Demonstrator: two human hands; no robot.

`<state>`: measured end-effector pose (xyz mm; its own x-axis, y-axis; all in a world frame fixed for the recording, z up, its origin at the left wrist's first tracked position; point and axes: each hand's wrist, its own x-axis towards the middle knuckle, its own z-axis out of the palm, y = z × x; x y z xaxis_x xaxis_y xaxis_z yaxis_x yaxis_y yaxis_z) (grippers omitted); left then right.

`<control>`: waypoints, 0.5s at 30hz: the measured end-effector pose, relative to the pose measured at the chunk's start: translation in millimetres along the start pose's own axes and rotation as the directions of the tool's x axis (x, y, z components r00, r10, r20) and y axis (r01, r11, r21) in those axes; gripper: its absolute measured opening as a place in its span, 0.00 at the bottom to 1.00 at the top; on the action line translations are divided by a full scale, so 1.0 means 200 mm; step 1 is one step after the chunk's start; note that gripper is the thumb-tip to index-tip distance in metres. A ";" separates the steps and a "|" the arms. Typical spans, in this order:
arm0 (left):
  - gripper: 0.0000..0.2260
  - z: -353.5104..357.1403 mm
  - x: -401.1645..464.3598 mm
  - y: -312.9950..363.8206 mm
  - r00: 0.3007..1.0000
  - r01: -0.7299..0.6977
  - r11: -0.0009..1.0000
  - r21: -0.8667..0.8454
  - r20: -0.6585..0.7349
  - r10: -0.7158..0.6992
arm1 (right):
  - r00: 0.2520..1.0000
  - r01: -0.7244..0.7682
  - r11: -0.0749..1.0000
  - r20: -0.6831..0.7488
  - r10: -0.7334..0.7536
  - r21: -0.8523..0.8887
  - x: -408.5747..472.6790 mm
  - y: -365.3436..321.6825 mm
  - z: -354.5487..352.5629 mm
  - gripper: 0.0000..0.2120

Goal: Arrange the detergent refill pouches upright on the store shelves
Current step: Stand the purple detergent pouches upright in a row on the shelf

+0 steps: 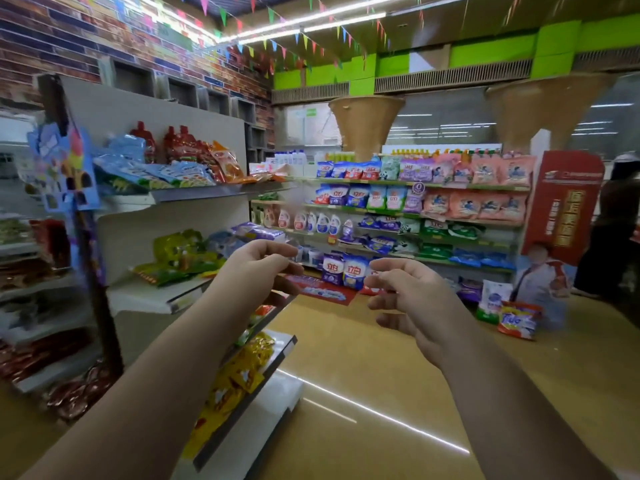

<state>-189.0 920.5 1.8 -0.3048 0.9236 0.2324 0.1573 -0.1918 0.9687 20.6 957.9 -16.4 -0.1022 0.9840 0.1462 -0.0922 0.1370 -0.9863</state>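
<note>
Two upright blue pouches (343,271) stand beyond empty, loosely curled left hand (259,271) and right hand (408,296).

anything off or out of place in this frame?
Yes. Two detergent bags sit on the floor by the red promo stand, off the shelves. On the near shelf's top tier, the blue pouches lie flat and slumped rather than upright. Left hand and right hand hold nothing.
</note>
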 end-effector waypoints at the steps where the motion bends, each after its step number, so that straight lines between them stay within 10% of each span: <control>1: 0.08 0.04 0.13 -0.03 1.000 -0.003 1.000 -0.005 -0.005 0.003 | 1.000 0.004 1.000 0.021 -0.004 0.024 0.15 0.01 -0.02 0.08; 15: 0.09 0.08 1.58 -0.42 0.961 0.175 0.972 -0.158 -0.186 -0.204 | 0.958 -0.078 0.994 0.281 0.053 0.079 1.75 0.20 0.18 0.07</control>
<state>-283.0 1233.1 -8.4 -0.4997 0.8651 0.0423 -0.0492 -0.0771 0.9958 -53.9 1303.8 -1.8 -0.3810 0.9180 0.1098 -0.1623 0.0505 -0.9854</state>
